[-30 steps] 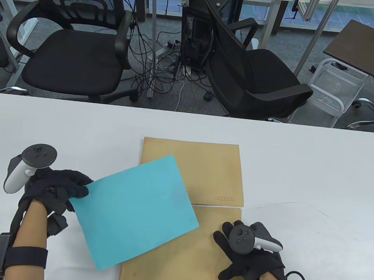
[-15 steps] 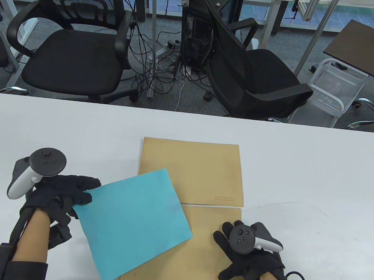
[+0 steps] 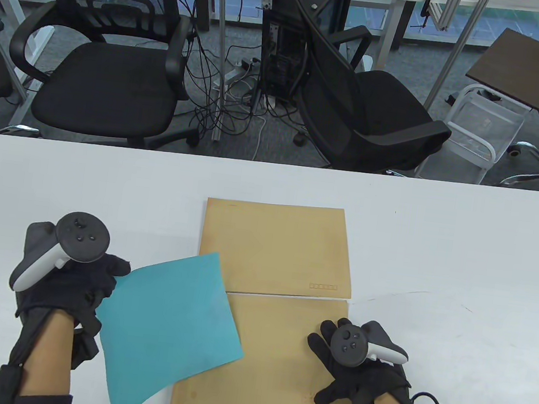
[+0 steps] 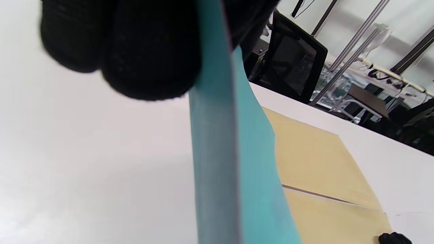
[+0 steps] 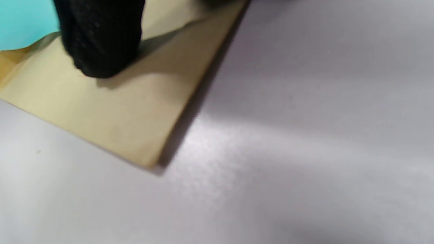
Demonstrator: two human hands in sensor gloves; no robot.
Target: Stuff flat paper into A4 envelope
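While pinched by the left hand (image 3: pixel 68 280): one teal sheet (image 3: pixel 166 327), two envelopes (image 3: pixel 274 246), right hand (image 3: pixel 356 374) flat.

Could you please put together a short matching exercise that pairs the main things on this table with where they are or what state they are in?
Things:
1. blue paper
2. near envelope
3. far envelope
4. table

States:
A. white surface beneath everything
B. pinched at one edge by the left hand, partly lifted
C. lying flat, touched by neither hand
D. pressed down near its right edge by the right hand

Pairs: 1-B, 2-D, 3-C, 4-A
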